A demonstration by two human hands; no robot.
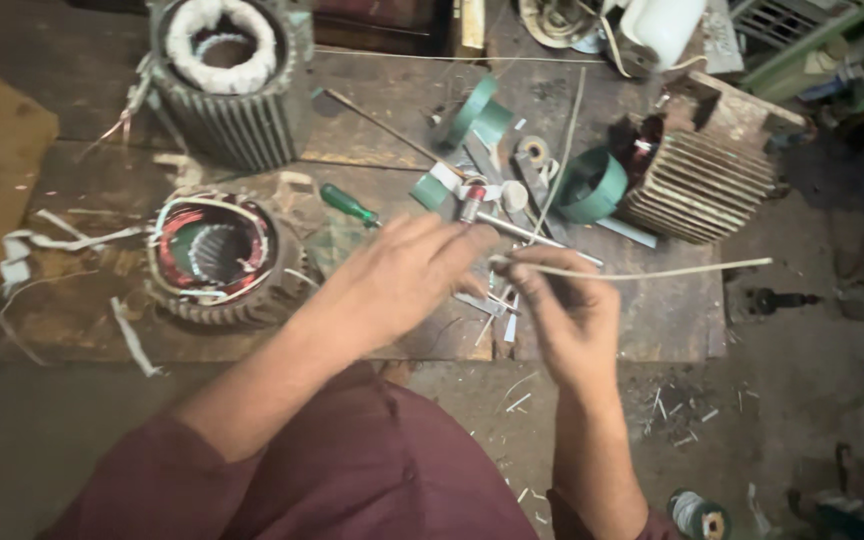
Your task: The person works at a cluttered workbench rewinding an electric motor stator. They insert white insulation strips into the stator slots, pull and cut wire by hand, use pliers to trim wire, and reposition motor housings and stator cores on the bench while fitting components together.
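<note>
My right hand [564,300] pinches a long thin pale stick [672,271] at its left end; the stick runs out to the right over the wooden board [72,310]. My left hand [407,272] hovers beside it with fingertips touching the stick's left end near my right thumb. To the left lies a motor stator [214,255] with red copper windings and white insulation strips. A green-handled screwdriver [350,205] lies just beyond my left hand.
A ribbed motor housing with white-wrapped windings [229,75] stands at the back left. Another finned stator [697,180] sits at the right with green insulation paper rolls [590,185] beside it. Small tools, metal rods and paper scraps litter the board. A spool [697,517] lies on the floor.
</note>
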